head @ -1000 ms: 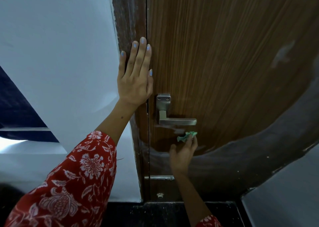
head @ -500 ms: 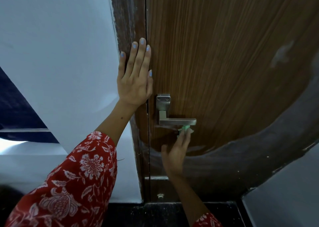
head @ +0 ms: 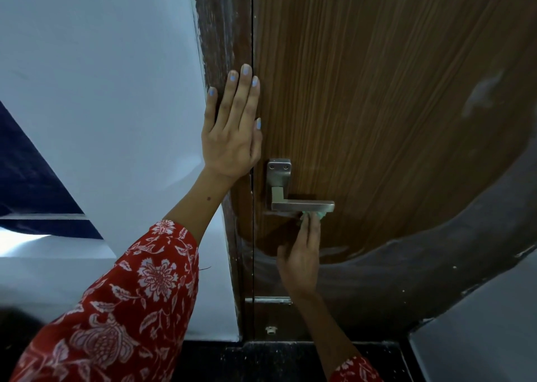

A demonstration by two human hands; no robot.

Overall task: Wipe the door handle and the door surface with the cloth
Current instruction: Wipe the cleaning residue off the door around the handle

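A brown wood-grain door (head: 377,91) fills the middle and right of the view. Its metal lever handle (head: 302,206) sticks out to the right from a square plate. My right hand (head: 302,254) reaches up from below and presses a small green cloth (head: 312,214) against the underside of the lever; only a bit of the cloth shows above my fingertips. My left hand (head: 232,132) lies flat with fingers spread on the dark door frame (head: 223,33), just left of the door's edge and above the handle.
A white wall (head: 101,76) stands left of the frame. A pale smudge (head: 482,91) marks the door at the right. A dark threshold and floor (head: 276,358) lie below, with a small door stop (head: 270,329) at the base. A grey surface (head: 479,347) is at lower right.
My right hand has risen with the cloth from below the handle up to the underside of the lever. My left hand has stayed flat on the frame.
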